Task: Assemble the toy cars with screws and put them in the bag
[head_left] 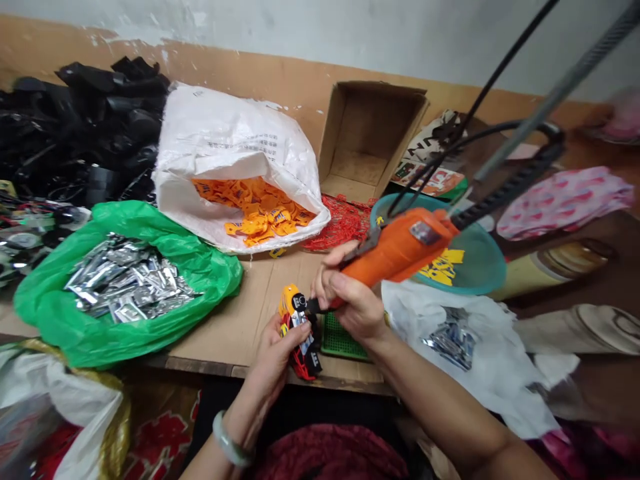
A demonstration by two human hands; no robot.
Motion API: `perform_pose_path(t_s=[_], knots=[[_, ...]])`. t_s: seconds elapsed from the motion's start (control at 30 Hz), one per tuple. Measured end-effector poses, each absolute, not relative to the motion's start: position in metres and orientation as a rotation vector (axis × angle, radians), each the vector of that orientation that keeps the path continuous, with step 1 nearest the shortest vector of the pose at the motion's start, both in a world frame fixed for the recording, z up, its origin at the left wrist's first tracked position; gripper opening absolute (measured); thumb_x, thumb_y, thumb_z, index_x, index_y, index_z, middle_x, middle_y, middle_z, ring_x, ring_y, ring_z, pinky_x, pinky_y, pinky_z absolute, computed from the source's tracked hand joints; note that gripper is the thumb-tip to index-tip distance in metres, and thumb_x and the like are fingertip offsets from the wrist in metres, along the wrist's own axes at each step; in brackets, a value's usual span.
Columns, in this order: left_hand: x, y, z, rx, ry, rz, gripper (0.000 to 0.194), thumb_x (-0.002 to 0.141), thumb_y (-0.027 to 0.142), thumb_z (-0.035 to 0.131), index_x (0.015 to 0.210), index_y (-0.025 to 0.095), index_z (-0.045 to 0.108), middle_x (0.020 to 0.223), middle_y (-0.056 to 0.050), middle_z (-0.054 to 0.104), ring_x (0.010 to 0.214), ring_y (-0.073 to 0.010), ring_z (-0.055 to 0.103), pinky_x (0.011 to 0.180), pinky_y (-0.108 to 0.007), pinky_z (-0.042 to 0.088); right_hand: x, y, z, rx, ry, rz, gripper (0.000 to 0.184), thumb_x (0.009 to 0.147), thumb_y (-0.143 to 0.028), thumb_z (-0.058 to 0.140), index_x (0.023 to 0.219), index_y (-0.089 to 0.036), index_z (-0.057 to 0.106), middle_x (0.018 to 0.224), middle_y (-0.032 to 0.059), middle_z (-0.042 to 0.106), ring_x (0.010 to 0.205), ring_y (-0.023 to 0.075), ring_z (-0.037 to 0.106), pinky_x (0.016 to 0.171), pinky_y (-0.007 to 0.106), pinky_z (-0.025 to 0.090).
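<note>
My right hand (pixel 355 300) is wrapped round an orange electric screwdriver (pixel 400 247), which hangs from a cable and a spring arm. Its dark tip points left and meets a small toy vehicle (pixel 300 333) with yellow, black, silver and red parts. My left hand (pixel 277 347) grips that toy from the left, thumb across its silver part. Just where tip and toy touch, the detail is too small to make out. Under the hands lies a green mesh basket (pixel 343 337), partly covered by my right hand.
Left, a green bag (pixel 45 313) holds silver pieces; behind it a white sack (pixel 235 127) spills orange parts. Black parts (pixel 100 113) pile at far left. An open cardboard box (pixel 370 133), a teal basin (pixel 487 260), a white bag (pixel 500 360) and two flasks stand right.
</note>
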State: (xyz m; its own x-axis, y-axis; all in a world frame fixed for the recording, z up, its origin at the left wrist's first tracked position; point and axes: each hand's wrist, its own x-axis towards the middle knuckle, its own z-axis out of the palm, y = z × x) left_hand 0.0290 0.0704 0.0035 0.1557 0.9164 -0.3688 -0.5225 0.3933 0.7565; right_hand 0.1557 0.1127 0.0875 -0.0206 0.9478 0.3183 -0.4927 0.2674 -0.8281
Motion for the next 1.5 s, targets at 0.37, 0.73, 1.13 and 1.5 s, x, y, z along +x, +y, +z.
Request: perform_pose_path(t_s=[0.37,0.73,1.13,1.5], knots=[[0.023,0.071,-0.003,0.474,0.947,1.006,0.049,0.064,0.037,0.092,0.099,0.014,0.066,0.081,-0.003,0.07,0.07,-0.0191,0.069,0.06,-0.027,0.055,0.208,0.073,0.051,-0.773,-1.03,1.202,0.025,0.082,-0.035,0.075,0.097,-0.022,0.059,0.056,-0.009,0.053,0.041,0.0105,0.05,0.049,0.027,0.047],[0.02,0.07,-0.005,0.52,0.963,0.996,0.046,0.065,0.041,0.091,0.096,0.014,0.069,0.081,-0.005,0.073,0.069,-0.0184,0.069,0.062,-0.026,0.054,0.203,0.07,0.029,-0.711,-1.005,1.316,0.024,0.086,-0.035,0.074,0.101,-0.023,0.06,0.06,-0.0081,0.052,0.046,0.0112,0.051,0.052,0.027,0.045],[0.016,0.072,-0.011,0.502,0.918,0.963,0.046,0.069,0.038,0.09,0.102,0.015,0.067,0.088,-0.005,0.073,0.077,-0.0216,0.072,0.071,-0.03,0.057,0.197,0.069,0.024,-0.762,-1.056,1.297,0.028,0.085,-0.04,0.077,0.099,-0.024,0.059,0.06,-0.0084,0.051,0.044,0.0111,0.051,0.052,0.029,0.048],[0.025,0.072,0.002,0.408,0.921,1.042,0.052,0.058,0.035,0.095,0.097,0.014,0.067,0.079,-0.002,0.069,0.067,-0.0159,0.065,0.061,-0.026,0.054,0.186,0.087,0.095,-0.542,-0.967,1.201,0.018,0.079,-0.029,0.073,0.091,-0.022,0.062,0.049,-0.0091,0.05,0.037,0.0114,0.046,0.049,0.029,0.046]])
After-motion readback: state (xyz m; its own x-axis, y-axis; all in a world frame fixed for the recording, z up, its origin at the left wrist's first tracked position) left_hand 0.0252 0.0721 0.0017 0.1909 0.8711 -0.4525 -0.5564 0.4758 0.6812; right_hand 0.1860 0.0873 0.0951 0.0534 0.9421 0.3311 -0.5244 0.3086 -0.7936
